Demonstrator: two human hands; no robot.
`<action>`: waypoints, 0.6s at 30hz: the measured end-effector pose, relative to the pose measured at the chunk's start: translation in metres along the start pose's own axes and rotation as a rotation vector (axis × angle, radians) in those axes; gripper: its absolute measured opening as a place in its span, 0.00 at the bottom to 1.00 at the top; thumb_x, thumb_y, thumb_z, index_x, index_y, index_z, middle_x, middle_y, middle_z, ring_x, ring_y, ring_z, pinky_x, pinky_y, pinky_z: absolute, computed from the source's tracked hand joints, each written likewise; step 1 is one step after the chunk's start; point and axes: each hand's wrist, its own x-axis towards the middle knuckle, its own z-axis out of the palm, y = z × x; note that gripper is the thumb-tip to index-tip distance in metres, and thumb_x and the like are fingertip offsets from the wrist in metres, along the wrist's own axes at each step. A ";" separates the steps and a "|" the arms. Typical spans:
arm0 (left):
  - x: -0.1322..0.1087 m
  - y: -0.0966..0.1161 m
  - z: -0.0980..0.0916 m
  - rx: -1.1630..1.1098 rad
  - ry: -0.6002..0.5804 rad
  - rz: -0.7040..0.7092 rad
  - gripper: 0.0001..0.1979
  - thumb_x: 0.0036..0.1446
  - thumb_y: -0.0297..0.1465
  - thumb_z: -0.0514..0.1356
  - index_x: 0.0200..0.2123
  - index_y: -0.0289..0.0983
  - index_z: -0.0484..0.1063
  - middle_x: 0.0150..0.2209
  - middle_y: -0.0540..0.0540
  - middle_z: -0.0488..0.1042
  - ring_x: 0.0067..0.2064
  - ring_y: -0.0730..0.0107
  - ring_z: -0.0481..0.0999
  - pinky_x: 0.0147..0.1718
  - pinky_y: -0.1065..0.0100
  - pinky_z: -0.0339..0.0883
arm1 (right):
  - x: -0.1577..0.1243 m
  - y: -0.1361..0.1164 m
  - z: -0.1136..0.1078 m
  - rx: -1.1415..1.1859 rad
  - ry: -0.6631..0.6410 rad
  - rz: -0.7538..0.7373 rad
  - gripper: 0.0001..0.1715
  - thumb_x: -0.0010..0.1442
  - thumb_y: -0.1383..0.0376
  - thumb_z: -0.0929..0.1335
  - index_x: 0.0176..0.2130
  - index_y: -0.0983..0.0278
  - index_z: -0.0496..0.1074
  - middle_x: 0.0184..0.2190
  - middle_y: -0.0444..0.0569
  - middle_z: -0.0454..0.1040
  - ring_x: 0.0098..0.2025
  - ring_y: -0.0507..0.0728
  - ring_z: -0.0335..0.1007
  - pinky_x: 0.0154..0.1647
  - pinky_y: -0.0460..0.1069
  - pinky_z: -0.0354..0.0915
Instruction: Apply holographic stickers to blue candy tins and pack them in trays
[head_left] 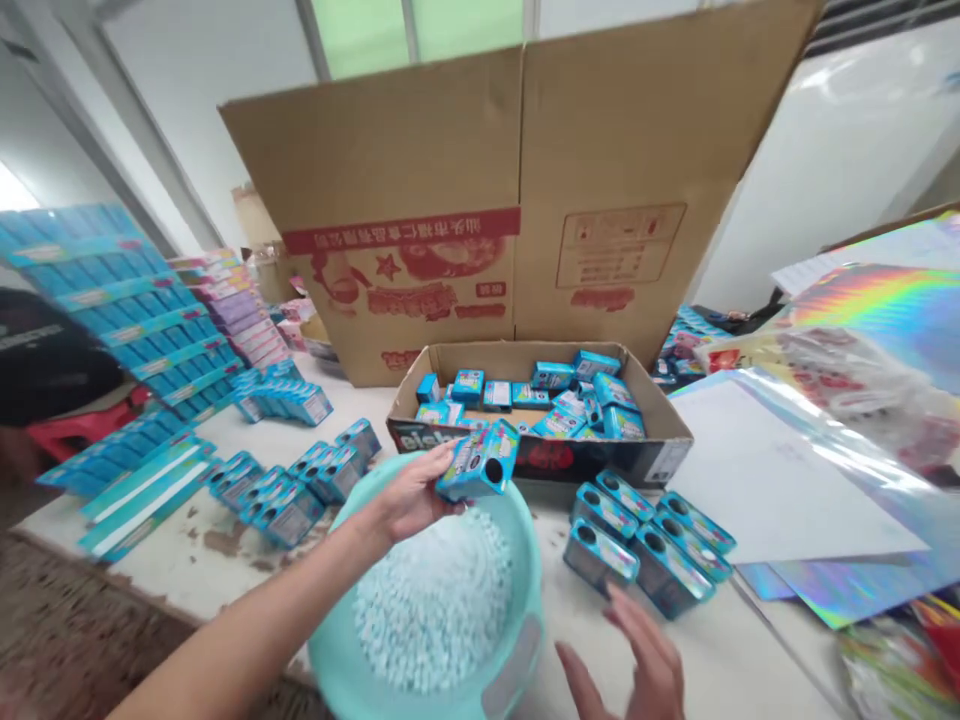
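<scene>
My left hand is closed round a small blue tin, held tilted over a teal basin that is full of small white pellets. My right hand hovers low at the bottom edge with its fingers spread and nothing in it, just in front of a cluster of several open blue tins standing on the table.
A shallow cardboard tray of blue tins sits behind the basin, with a big upright carton behind that. More blue tins and stacked blue boxes lie at the left. White paper and holographic sheets cover the right.
</scene>
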 end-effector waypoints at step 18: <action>0.048 -0.091 -0.023 1.613 0.093 -0.078 0.18 0.58 0.36 0.50 0.45 0.32 0.70 0.48 0.36 0.70 0.52 0.50 0.66 0.51 0.57 0.59 | 0.040 -0.020 0.006 0.896 0.007 1.370 0.32 0.37 0.49 0.77 0.39 0.62 0.72 0.36 0.46 0.79 0.34 0.58 0.76 0.39 0.53 0.72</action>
